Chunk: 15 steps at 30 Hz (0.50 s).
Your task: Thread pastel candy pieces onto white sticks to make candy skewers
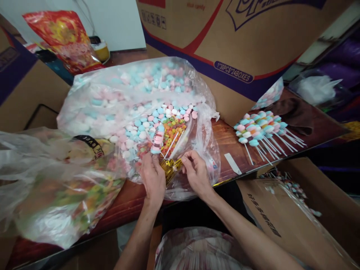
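My left hand [153, 176] and my right hand [197, 173] meet over a gold foil twist tie [170, 167], both pinching it at the base of a candy bouquet [168, 133] of pastel and bright sweets on white sticks. The bouquet lies against a large clear plastic bag [112, 97] filled with pink, blue and white candies on the red-brown table [225, 140].
A pile of finished candy sticks [260, 129] lies at the right of the table. A second clear bag of colourful sweets [56, 187] sits at left. A big printed cardboard box [230, 48] stands behind; an open carton [295, 213] is at lower right.
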Each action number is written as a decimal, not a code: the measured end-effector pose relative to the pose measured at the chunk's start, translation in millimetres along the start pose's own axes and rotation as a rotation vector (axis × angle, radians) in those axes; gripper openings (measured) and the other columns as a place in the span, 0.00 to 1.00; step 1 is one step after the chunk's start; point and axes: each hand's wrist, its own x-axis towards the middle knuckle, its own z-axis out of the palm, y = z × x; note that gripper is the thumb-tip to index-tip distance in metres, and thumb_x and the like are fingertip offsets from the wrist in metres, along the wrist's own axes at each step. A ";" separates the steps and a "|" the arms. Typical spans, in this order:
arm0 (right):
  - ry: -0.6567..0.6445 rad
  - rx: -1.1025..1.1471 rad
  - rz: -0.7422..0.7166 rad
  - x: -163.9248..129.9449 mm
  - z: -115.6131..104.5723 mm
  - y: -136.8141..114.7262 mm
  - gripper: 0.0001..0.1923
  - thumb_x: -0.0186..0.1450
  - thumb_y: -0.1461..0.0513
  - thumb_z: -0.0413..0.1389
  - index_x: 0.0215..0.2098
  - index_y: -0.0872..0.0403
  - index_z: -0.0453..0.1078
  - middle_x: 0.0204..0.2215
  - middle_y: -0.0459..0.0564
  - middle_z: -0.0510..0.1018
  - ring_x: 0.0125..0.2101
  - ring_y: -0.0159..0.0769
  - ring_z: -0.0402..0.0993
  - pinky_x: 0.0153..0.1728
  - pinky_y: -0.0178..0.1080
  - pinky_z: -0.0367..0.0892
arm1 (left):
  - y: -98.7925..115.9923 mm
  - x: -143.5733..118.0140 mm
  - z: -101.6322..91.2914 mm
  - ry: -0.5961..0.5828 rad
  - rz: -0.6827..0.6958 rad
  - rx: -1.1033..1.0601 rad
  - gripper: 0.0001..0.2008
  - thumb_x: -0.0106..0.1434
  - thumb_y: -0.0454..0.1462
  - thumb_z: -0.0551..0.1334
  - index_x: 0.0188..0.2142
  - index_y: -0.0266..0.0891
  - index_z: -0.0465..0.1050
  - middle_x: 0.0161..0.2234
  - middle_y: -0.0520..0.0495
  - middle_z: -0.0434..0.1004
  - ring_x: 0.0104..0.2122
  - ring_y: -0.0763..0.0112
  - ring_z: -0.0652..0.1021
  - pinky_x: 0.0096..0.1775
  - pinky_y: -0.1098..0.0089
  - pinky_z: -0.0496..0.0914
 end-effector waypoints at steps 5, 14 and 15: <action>-0.011 0.132 0.069 8.1 -7.7 -2.3 0.10 0.68 0.55 0.52 0.32 0.50 0.59 0.16 0.36 0.66 0.17 0.29 0.66 0.23 0.33 0.61 | -0.6 0.7 0.6 -0.007 -0.014 -0.013 0.13 0.71 0.41 0.49 0.35 0.41 0.68 0.33 0.42 0.75 0.34 0.61 0.75 0.40 0.61 0.69; 0.190 0.334 0.139 35.7 -19.0 10.7 0.09 0.63 0.56 0.55 0.33 0.50 0.59 0.15 0.38 0.72 0.16 0.33 0.71 0.23 0.34 0.66 | -0.2 3.6 -7.2 0.000 0.005 -0.044 0.13 0.71 0.41 0.49 0.39 0.39 0.70 0.36 0.40 0.76 0.36 0.60 0.76 0.41 0.60 0.69; 0.208 0.321 0.142 39.1 -20.1 13.5 0.08 0.63 0.57 0.55 0.33 0.50 0.59 0.14 0.38 0.72 0.16 0.33 0.71 0.22 0.34 0.66 | -0.7 4.2 -11.1 0.012 -0.002 -0.047 0.13 0.71 0.42 0.50 0.39 0.39 0.70 0.35 0.41 0.76 0.36 0.60 0.76 0.41 0.60 0.69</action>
